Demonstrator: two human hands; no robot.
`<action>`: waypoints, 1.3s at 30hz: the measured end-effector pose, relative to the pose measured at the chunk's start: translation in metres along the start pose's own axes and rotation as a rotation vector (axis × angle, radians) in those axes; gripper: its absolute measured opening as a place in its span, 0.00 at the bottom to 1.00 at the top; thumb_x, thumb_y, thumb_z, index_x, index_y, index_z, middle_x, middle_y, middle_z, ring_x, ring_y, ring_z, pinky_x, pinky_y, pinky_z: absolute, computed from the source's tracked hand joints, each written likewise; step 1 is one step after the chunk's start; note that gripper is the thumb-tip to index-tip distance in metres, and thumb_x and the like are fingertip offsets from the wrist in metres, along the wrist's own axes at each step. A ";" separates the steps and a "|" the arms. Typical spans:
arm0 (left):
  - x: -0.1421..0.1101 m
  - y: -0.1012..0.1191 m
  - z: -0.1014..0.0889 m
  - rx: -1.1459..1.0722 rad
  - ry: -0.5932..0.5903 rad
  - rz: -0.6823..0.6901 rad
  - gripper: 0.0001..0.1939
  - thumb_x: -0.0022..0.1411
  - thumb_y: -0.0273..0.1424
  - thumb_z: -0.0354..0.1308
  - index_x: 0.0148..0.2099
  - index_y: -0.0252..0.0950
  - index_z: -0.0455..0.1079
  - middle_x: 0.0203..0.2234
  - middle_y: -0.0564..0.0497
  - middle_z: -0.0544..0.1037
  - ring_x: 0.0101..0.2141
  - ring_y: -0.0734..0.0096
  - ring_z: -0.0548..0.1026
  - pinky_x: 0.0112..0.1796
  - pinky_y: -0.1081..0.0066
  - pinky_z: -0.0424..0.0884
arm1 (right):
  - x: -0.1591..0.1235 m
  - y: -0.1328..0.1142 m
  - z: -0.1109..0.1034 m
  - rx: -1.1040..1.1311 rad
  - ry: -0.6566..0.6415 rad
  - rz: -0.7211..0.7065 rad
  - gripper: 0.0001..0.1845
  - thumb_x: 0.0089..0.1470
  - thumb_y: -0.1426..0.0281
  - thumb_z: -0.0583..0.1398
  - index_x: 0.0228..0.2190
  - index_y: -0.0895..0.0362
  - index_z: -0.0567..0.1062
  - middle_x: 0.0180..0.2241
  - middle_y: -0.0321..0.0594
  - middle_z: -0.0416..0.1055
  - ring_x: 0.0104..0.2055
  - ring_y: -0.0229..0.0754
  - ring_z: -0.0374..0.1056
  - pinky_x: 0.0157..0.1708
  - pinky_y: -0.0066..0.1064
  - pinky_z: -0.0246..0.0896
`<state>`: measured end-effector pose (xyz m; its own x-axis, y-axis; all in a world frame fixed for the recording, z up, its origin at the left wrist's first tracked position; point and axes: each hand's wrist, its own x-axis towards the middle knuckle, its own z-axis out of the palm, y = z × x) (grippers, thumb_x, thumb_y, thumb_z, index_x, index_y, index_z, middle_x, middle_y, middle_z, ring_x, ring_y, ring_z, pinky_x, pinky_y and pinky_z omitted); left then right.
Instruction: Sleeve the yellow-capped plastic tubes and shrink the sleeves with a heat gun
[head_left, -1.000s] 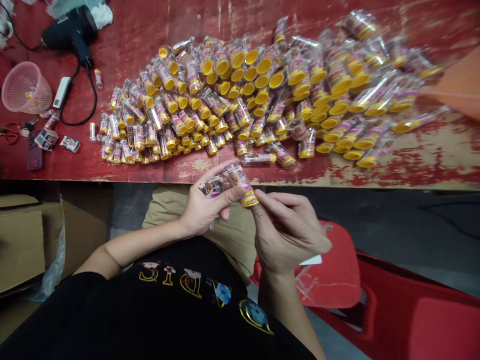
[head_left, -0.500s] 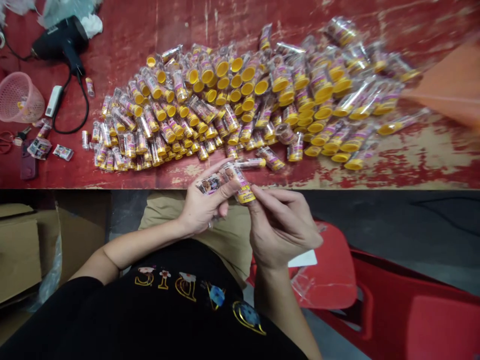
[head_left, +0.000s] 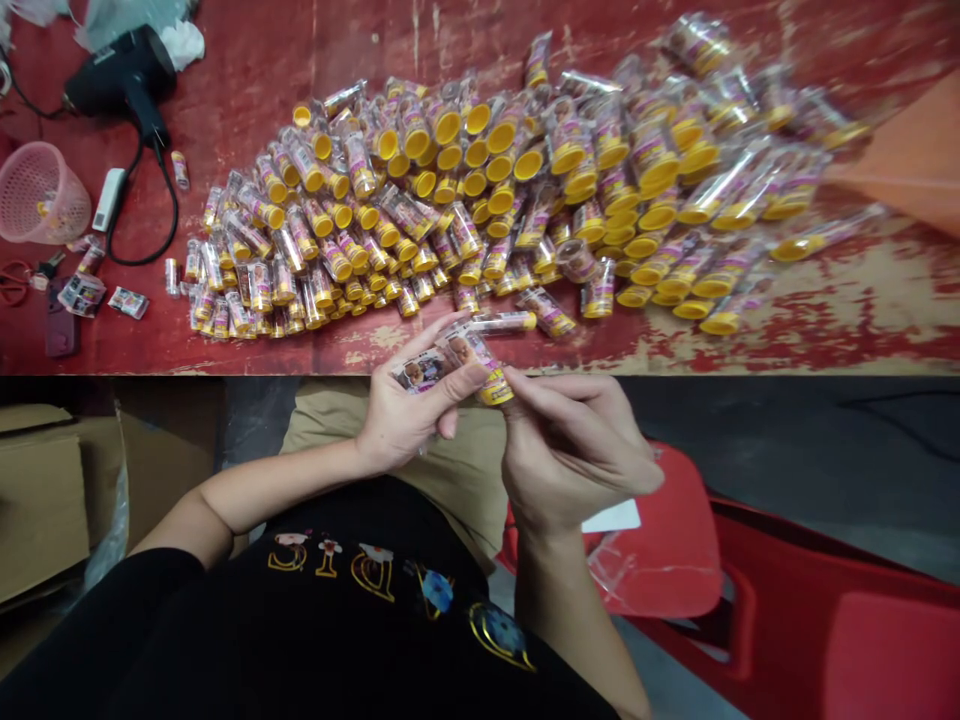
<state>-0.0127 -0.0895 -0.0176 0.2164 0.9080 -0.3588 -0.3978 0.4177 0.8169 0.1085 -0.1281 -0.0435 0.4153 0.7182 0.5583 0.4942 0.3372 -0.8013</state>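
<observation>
I'm looking down on a broad red table (head_left: 247,60), its worn surface carrying a long heap of clear-wrapped tubes (head_left: 360,180) with yellow ends. Just in front of its near edge, above the person's lap, the right hand (head_left: 574,455) is bending inward, thumb and forefinger pinching at the yellow end of a small printed tube (head_left: 480,354); I can't tell whether a film edge is caught between them. The left hand (head_left: 401,415) is cradling that tube, thumb pressing across its side, while also holding flat printed sleeves (head_left: 421,372) against the fingers.

The tube is tilting between the two hands, its yellow end (head_left: 497,390) pointing toward the right hand. I'm judging it light, with a fairly stiff body and a thin, slick wrap that could be slipping or creasing under hard pressure. I'm favouring a gentle hold around the middle of the body, with the other fingertips steadying the firmer-looking yellow rim. The sleeves are looking softer and flimsier, so I'm treating their edges as easy to bend, and I'm reckoning a loose palm grip is suiting them best.
</observation>
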 end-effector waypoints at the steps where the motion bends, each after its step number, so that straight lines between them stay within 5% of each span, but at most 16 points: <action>1: 0.000 0.000 0.000 0.006 -0.006 0.021 0.40 0.54 0.44 0.76 0.66 0.41 0.72 0.27 0.59 0.76 0.14 0.89 0.64 0.15 0.79 0.58 | 0.001 0.000 0.001 0.002 0.006 0.006 0.22 0.51 0.82 0.71 0.44 0.46 0.86 0.30 0.35 0.78 0.30 0.36 0.72 0.29 0.28 0.67; 7: 0.005 -0.001 -0.006 0.039 -0.014 0.057 0.39 0.55 0.45 0.75 0.66 0.41 0.72 0.26 0.60 0.75 0.13 0.89 0.63 0.15 0.78 0.58 | 0.002 0.002 0.009 0.001 0.029 -0.019 0.19 0.52 0.80 0.71 0.43 0.48 0.86 0.29 0.34 0.77 0.29 0.36 0.72 0.27 0.28 0.64; 16: 0.004 0.000 -0.009 -0.006 -0.026 -0.008 0.44 0.51 0.46 0.78 0.67 0.40 0.70 0.23 0.62 0.74 0.13 0.88 0.63 0.15 0.79 0.55 | -0.006 0.003 0.006 -0.018 0.028 -0.046 0.26 0.50 0.82 0.72 0.47 0.44 0.85 0.32 0.33 0.79 0.30 0.34 0.72 0.32 0.27 0.67; 24: 0.008 0.000 -0.011 0.019 -0.079 0.028 0.45 0.58 0.49 0.72 0.72 0.39 0.64 0.15 0.62 0.70 0.12 0.84 0.63 0.15 0.80 0.54 | 0.004 0.003 0.011 0.053 0.021 -0.023 0.22 0.53 0.80 0.71 0.46 0.46 0.85 0.32 0.34 0.78 0.32 0.35 0.74 0.31 0.27 0.68; 28: 0.022 0.011 0.001 -0.014 -0.041 0.019 0.43 0.62 0.50 0.69 0.73 0.39 0.63 0.17 0.58 0.75 0.12 0.83 0.62 0.16 0.80 0.55 | 0.024 0.019 0.018 0.170 0.036 0.122 0.13 0.56 0.75 0.69 0.42 0.50 0.86 0.31 0.35 0.75 0.29 0.34 0.73 0.28 0.27 0.69; 34: 0.051 0.021 0.012 -0.044 0.018 0.007 0.39 0.62 0.49 0.70 0.69 0.39 0.67 0.44 0.41 0.86 0.16 0.87 0.67 0.17 0.81 0.59 | 0.094 0.085 0.025 0.165 0.275 0.157 0.11 0.54 0.63 0.70 0.38 0.56 0.85 0.32 0.36 0.72 0.26 0.34 0.71 0.27 0.30 0.71; 39: 0.075 0.026 0.018 -0.013 -0.001 0.015 0.39 0.59 0.46 0.72 0.68 0.37 0.69 0.42 0.42 0.86 0.15 0.87 0.66 0.17 0.80 0.59 | 0.120 0.094 0.013 0.083 0.253 0.115 0.12 0.55 0.61 0.70 0.38 0.55 0.84 0.34 0.35 0.72 0.26 0.34 0.71 0.27 0.31 0.70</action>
<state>0.0093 -0.0115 -0.0152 0.2110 0.9143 -0.3459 -0.4123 0.4040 0.8166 0.1949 -0.0022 -0.0540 0.6473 0.5834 0.4905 0.3734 0.3183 -0.8714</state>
